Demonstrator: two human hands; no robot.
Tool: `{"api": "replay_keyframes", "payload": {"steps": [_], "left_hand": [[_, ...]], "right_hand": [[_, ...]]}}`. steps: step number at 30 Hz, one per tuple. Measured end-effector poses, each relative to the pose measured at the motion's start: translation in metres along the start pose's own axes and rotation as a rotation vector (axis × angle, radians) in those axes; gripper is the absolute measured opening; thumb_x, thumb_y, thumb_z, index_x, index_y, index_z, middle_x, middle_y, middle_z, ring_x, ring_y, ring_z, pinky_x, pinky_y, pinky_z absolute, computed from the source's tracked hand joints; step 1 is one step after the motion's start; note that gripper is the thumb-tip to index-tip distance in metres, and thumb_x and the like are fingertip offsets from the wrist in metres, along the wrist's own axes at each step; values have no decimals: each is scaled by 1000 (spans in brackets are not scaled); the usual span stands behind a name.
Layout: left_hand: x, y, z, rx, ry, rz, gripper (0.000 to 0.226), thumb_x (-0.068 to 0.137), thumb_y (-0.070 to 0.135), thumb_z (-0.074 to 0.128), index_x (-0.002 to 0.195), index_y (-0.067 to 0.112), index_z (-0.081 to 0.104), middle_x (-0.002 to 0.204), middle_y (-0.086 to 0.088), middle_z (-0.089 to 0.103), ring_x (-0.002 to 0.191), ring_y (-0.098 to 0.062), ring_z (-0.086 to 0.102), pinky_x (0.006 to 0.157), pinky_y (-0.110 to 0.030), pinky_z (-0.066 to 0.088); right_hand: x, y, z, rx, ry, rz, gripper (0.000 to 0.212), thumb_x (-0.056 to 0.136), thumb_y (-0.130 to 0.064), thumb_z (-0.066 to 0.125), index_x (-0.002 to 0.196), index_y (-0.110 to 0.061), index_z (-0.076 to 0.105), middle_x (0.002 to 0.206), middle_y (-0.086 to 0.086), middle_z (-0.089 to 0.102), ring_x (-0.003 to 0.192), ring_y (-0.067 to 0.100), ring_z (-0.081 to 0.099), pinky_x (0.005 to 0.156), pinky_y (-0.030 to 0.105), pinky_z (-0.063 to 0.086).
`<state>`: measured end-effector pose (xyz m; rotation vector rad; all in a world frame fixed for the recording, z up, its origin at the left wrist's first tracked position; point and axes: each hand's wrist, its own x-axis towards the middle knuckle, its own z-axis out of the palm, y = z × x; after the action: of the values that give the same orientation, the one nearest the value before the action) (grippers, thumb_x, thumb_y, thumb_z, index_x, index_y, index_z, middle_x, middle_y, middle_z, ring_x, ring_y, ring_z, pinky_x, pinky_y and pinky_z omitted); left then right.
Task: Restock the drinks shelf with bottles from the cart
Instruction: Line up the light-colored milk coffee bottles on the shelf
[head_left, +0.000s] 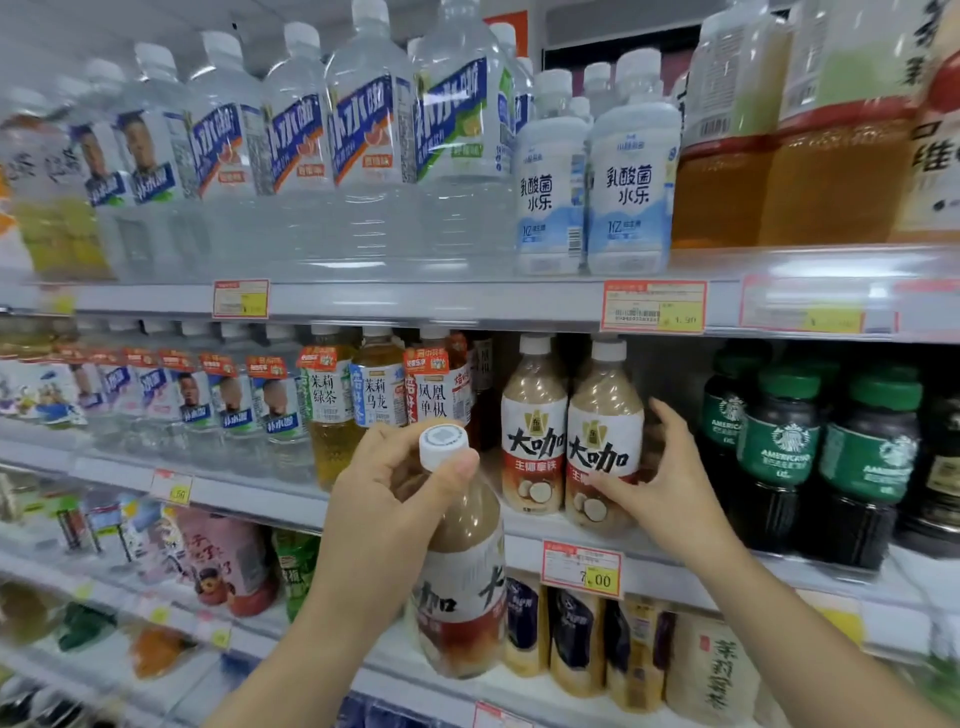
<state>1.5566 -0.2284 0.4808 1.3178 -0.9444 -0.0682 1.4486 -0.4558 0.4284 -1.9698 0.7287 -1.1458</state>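
Nearest the camera, up and left of the yellow price tag (582, 569), the left hand (384, 478) holds a latte bottle (462, 571) by the neck. Its fingers are curled round just under the white cap (443, 441). The bottle hangs roughly upright in front of the shelving, with its base lower than the tag.

Just above and right of the tag, the right hand (660, 483) grips a shelf bottle (602, 415) of the same drink, thumb across the lower label and fingers round its far side. Its twin (535, 415) stands close against it, directly above the tag, on the drinks shelf (727, 577) whose edge carries the tag. Further right of the tag are dark coffee bottles (779, 447) with green labels, and up and left of it are tea bottles (379, 395). The cart is out of view.

The latte bottle looks full, so probably fairly heavy for a neck hold, and it could swing. The plastic seems stiff, smooth and a little slippery. A grip round the labelled body would likely set it down more steadily.
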Motion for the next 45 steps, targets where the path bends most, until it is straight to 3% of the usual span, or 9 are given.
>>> {"api": "replay_keyframes", "payload": {"steps": [3, 13, 17, 22, 31, 35, 40, 43, 45], "left_hand": [[2, 1, -5, -12, -21, 12, 21, 63, 46, 64, 82, 40, 69, 85, 2, 58, 79, 2, 61, 69, -8, 46], [5, 5, -5, -63, -117, 53, 18, 64, 45, 64, 81, 47, 70, 89, -2, 56, 83, -3, 62, 73, -12, 48], [7, 9, 6, -110, -157, 63, 25, 62, 49, 64, 85, 45, 71, 83, 6, 57, 84, -3, 62, 73, -12, 48], [13, 24, 43, -166, -243, 144, 10, 75, 44, 69, 85, 45, 69, 92, 3, 59, 86, -1, 63, 75, -12, 49], [32, 27, 86, 4, -403, 361, 31, 80, 40, 69, 106, 52, 57, 108, 15, 54, 106, 5, 51, 90, -11, 41], [43, -20, 62, 196, -184, 209, 29, 90, 33, 55, 115, 47, 49, 125, 19, 42, 113, 9, 41, 86, -1, 34], [44, -57, 55, 325, -281, 45, 61, 92, 27, 57, 143, 35, 24, 148, 12, 17, 115, 4, 34, 95, -13, 29], [45, -63, 59, 360, -303, 15, 68, 91, 28, 58, 146, 35, 18, 151, 13, 5, 112, -23, 54, 87, -21, 47], [47, -67, 59, 356, -311, 14, 69, 91, 27, 58, 146, 35, 17, 151, 14, 2, 124, -39, 43, 91, -26, 47]], "right_hand": [[-1, -2, 3, -17, 4, 20, 109, 61, -32, 83, 145, -33, 14, 149, 0, 24, 130, 19, 41, 106, 46, 39], [-3, -15, 7, -102, 5, -19, 93, 66, -32, 82, 141, -30, 27, 136, 0, 46, 119, 16, 50, 101, 43, 44], [-35, -38, -8, -17, 68, -119, 80, 71, -42, 76, 137, -35, 32, 127, -15, 47, 114, 0, 47, 101, 29, 40], [-86, -70, -29, 12, -389, -167, 75, 61, -49, 77, 126, -50, 40, 118, -29, 56, 111, -5, 53, 92, 18, 44], [-70, -47, -42, 48, 101, -185, 76, 68, -20, 82, 118, -53, 36, 116, -29, 55, 109, -8, 54, 88, 13, 46], [-60, -27, -33, -11, 185, -128, 76, 72, -22, 79, 122, -51, 30, 123, -21, 53, 116, -1, 50, 99, 25, 43], [-39, -21, -17, -78, 242, -106, 75, 73, -14, 77, 132, -32, 35, 122, -14, 52, 115, 5, 49, 98, 25, 41], [-33, -9, -7, -132, 255, -79, 74, 75, -15, 75, 136, -22, 35, 128, -7, 50, 120, 12, 47, 101, 34, 42], [-29, -3, -6, -131, 275, -55, 73, 76, -16, 74, 137, -19, 35, 127, -1, 52, 120, 17, 49, 97, 35, 45]]}}
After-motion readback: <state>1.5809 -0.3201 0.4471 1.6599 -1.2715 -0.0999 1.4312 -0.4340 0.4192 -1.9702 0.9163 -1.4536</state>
